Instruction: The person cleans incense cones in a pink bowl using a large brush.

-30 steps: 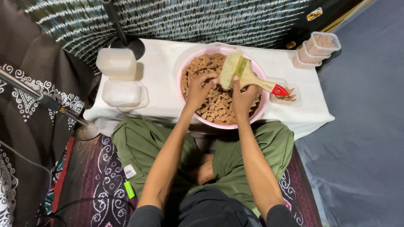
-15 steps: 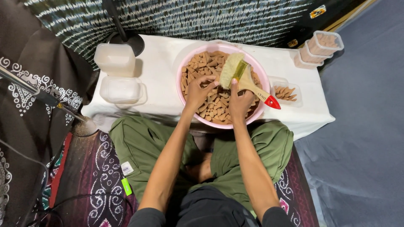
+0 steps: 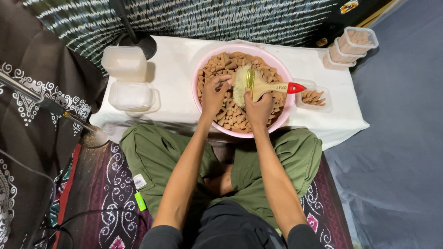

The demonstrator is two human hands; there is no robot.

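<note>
Brush (image 3: pixel 258 85) lies across pink basin (image 3: pixel 281 117) of brown cones (image 3: pixel 226 62). Right hand (image 3: pixel 259 109) grips its ferrule; left hand (image 3: pixel 214 94), at 9 o'clock, pinches one cone.

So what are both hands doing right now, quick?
Left hand: fingers closed on a small brown cone.
Right hand: holding the paintbrush over the pink bowl.

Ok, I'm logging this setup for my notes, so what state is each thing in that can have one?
pink basin: heaped with brown cone-shaped pieces
brush: lying on the pieces, red handle tip pointing right
left hand: fingers down in the pieces
right hand: fingers down by the brush
two left tubs: look empty, lids unclear
small tray: open, few pieces inside
right tubs: stacked, filled with pieces
</note>
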